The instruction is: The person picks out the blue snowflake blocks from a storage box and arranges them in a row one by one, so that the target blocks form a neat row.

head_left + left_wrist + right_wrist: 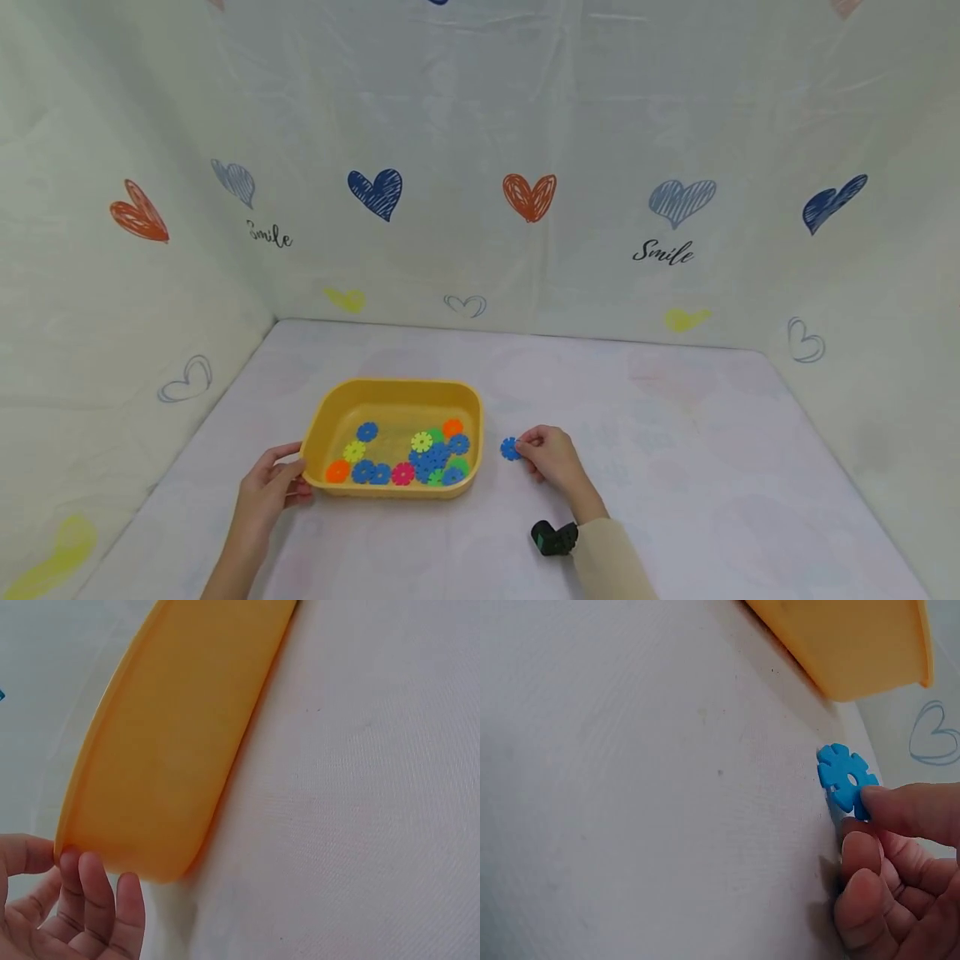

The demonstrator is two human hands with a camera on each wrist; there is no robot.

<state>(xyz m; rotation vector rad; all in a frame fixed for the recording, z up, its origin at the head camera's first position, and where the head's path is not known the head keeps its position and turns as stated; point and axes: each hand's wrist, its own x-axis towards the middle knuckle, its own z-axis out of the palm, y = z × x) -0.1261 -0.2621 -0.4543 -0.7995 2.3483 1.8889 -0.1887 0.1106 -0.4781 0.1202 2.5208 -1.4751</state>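
Note:
My right hand (553,458) pinches a blue notched plastic disc (845,778) between thumb and fingers, a short way right of the yellow tray (390,492). The disc is flat, with slots around its edge and a hole in the middle. At the tray's left end, my left hand (268,487) grips the rim, thumb on top and fingers below, as the left wrist view also shows. Inside the tray lie several more such discs, among them a pink disc (402,474), an orange disc (337,471) and a yellow disc (354,452), most of them along the near side.
The table (720,500) has a pale cover. A black wrist camera (553,538) sits by the right sleeve (611,558). Behind and beside the table hangs a white curtain (592,108) printed with hearts.

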